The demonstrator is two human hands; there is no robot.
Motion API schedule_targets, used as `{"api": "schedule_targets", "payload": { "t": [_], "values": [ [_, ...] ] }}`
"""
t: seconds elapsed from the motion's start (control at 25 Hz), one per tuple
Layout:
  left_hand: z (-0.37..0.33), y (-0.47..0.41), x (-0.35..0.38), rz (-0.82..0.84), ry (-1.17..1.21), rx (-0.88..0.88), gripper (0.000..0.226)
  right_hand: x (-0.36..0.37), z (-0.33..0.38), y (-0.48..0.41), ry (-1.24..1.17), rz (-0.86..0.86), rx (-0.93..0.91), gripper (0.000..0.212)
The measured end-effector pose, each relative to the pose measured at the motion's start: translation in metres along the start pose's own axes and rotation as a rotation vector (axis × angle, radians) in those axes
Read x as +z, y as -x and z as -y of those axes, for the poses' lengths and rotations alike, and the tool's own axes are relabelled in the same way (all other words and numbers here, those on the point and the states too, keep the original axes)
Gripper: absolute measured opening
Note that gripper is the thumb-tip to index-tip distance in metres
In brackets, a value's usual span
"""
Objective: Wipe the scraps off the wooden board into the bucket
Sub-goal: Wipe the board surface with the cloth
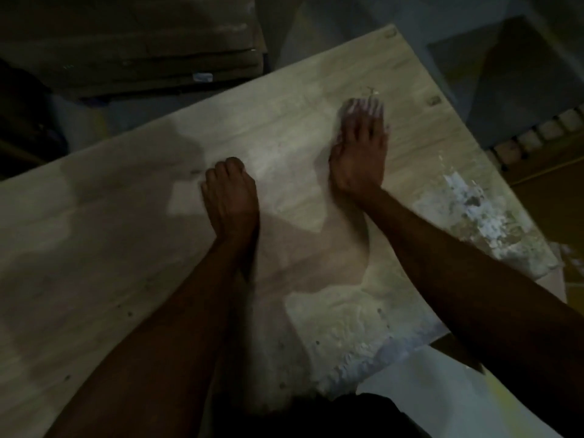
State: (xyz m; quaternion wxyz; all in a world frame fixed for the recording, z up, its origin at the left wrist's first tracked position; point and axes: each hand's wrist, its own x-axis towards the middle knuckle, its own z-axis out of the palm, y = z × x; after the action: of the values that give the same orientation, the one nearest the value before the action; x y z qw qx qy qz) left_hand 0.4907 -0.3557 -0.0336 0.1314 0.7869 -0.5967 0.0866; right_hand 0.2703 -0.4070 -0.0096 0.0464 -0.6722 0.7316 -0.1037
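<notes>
**Both hands flat on the dusty board**

The large pale wooden board with faint grain [132, 222] fills most of the view, lying aslant with one corner at the far right; a fine whitish film covers its middle, and thicker crusts of white, flaky scraps [483, 213] cling along its right edge and near its lower right corner; a few small pale flecks [373, 90] lie just beyond the right hand's fingertips; small round holes dot the board's near part and two little notches mark its far right edge. The left hand [230, 197] rests on the board's middle, fingers curled under into a loose fist, holding nothing that shows; the right hand [360, 147] lies spread and flat toward the far right corner, fingertips whitened, also empty. Beyond the far edge stands a dark stack of flat brown boards [132, 49]; off the right edge a row of small pale blocks [543, 131] shows; a white sheet-like surface [442, 390] lies below the lower right corner. The scene is dim and blurred.
</notes>
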Motion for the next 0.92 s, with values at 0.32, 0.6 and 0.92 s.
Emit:
{"api": "schedule_targets", "payload": {
  "t": [0.32, 0.6, 0.92],
  "values": [
    [-0.018, -0.057, 0.011, 0.045, 0.066, 0.092, 0.018, 0.022, 0.083, -0.071, 0.010, 0.011, -0.133, 0.067],
    [-0.030, -0.121, 0.023, 0.089, 0.078, -0.087, 0.050, 0.021, 0.086, -0.143, -0.008, 0.095, -0.267, 0.064],
    [-0.022, -0.117, 0.028, 0.015, 0.037, 0.029, 0.019, 0.009, 0.030, -0.159, -0.026, 0.000, -0.052, 0.067]
  ]
}}
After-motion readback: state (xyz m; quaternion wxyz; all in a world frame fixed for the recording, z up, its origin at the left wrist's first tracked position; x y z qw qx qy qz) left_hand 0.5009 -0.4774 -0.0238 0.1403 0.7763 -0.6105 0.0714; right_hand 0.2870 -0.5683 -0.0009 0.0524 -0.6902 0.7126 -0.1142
